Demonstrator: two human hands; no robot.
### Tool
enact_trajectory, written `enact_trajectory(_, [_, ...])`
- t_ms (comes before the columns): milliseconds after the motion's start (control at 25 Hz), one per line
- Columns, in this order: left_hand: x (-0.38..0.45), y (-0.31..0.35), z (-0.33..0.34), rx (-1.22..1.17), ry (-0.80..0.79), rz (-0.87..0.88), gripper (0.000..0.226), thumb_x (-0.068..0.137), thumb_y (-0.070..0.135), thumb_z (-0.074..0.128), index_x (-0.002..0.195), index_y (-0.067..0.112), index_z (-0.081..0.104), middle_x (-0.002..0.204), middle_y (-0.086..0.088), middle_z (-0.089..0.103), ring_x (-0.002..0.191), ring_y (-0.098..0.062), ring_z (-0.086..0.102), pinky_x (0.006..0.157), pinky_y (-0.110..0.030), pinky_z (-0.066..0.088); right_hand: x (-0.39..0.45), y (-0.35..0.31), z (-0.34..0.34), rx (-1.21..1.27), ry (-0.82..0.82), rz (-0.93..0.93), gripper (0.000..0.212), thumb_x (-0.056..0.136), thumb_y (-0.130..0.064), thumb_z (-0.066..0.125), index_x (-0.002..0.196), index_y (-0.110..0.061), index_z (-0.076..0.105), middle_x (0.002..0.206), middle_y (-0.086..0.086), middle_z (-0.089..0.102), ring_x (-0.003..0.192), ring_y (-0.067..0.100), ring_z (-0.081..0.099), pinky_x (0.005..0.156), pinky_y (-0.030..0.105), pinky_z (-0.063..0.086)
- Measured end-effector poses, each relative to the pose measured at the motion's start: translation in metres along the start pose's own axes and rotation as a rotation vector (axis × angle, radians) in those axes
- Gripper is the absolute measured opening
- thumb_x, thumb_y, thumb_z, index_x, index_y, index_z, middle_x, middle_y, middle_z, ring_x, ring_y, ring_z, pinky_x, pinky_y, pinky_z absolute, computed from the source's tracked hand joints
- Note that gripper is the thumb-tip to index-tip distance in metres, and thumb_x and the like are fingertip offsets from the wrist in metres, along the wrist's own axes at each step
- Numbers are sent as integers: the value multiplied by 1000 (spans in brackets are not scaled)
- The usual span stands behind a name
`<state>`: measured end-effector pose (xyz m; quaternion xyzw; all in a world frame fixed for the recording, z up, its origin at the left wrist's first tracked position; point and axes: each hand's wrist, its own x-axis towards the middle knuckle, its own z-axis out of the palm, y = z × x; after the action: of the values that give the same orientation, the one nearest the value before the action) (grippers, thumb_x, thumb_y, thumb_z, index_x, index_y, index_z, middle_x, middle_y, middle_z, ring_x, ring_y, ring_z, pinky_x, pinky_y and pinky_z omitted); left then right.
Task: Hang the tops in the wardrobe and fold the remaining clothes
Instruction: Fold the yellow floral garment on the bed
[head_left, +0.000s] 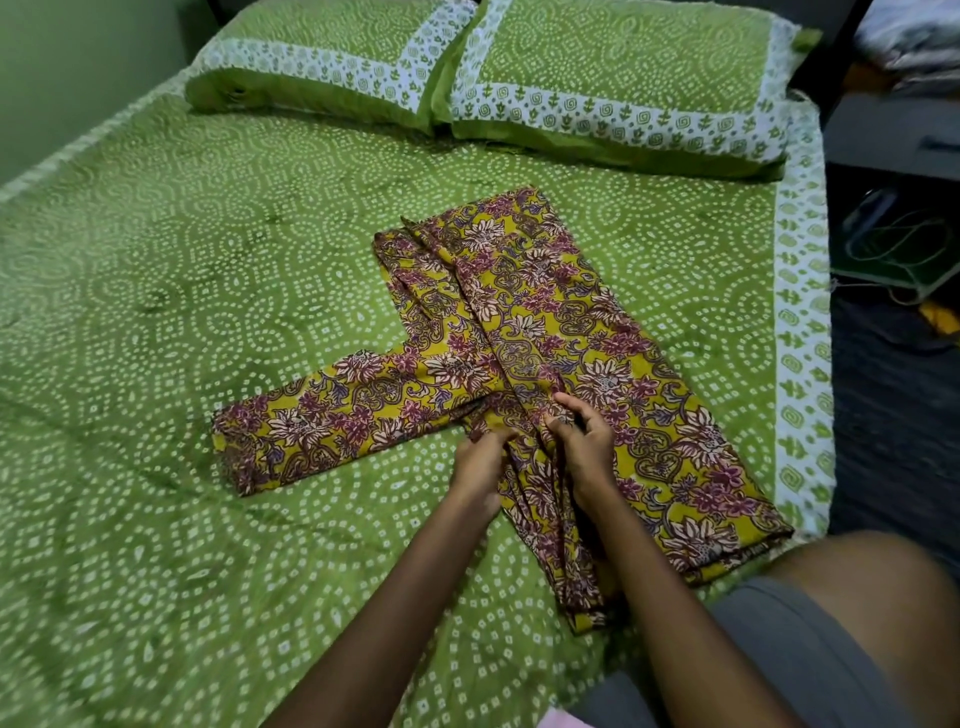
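Note:
A mustard-yellow top with a maroon and white flower print (545, 322) lies flat on the green bed (156, 312), its body folded lengthwise and running from the pillows toward me. One sleeve (322, 415) sticks out to the left. My left hand (480, 462) pinches the cloth at the sleeve's base near the shoulder. My right hand (582, 441) sits just beside it, fingers curled and gripping a fold of the same cloth. No wardrobe or hanger is in view.
Two green pillows (332, 62) (623, 78) with white printed borders lie at the head of the bed. A dark floor with cables (893, 244) and a dark shelf (893, 130) are at the right. A green wall (78, 67) bounds the left.

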<state>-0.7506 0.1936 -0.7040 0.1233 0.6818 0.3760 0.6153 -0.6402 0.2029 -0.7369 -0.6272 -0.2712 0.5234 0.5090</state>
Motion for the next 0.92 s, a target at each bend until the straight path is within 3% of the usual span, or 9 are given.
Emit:
enact_trajectory(80, [-7,-1,6,29,-81,-50,42,88,14,60,126,-1,49,96,-9,60,76,-16,56,45,-16,47,2,0,0,-8,1,-24,34,83,3,62,114,-13,63,123,4,58,107,17,57,92,35,51])
enact_trajectory(160, [-6,-2,8,-30,-24,-34,42,89,12,59,127,-3,49,90,-9,60,72,-17,57,36,-14,40,1,-1,0,-11,-9,-37,34,84,5,60,116,-7,61,118,4,58,93,5,57,77,16,51])
enact_trajectory(320, [10,2,11,-215,4,-19,59,88,18,62,139,3,37,128,-20,55,115,-34,54,73,-31,52,-1,-2,0,-17,-21,-40,32,85,3,60,114,-12,63,112,-1,59,87,1,56,73,16,50])
enact_trajectory(400, [10,13,11,-337,42,2,44,88,19,62,127,4,48,116,-16,62,109,-31,57,86,-40,50,0,0,-1,-10,-19,-29,31,85,1,61,106,-21,64,118,2,60,98,14,60,84,31,54])
enact_trajectory(520, [8,33,-2,-605,87,34,10,91,15,57,89,7,52,92,-9,59,84,-21,58,90,-37,52,1,2,-1,-31,-15,-16,33,85,0,61,98,-30,63,124,6,59,109,25,58,92,47,51])
enact_trajectory(680, [21,54,-42,-827,142,49,17,85,21,65,97,15,55,133,-15,47,113,-19,53,98,-25,43,-1,-1,0,-90,-15,-30,32,85,0,61,107,-25,62,125,6,57,108,24,58,92,46,51])
enact_trajectory(800, [24,69,-52,-711,350,263,38,87,22,64,118,9,47,120,-4,50,105,-19,50,96,-33,44,-13,-5,7,-463,66,-298,42,79,-10,71,118,-17,57,132,7,47,120,25,49,96,37,45])
enact_trajectory(880, [7,78,-30,-452,364,505,11,92,15,58,98,12,50,98,-2,55,85,-11,55,78,-27,45,-17,-14,14,-747,46,-587,71,72,-29,78,133,-14,45,143,10,37,131,25,35,107,39,31])
enact_trajectory(920, [-9,84,-11,-251,242,660,7,92,15,58,89,15,53,87,-2,57,72,-5,54,69,-23,44,-13,-18,18,-784,-7,-641,84,70,-37,77,139,-11,38,146,12,33,134,24,30,109,38,24])
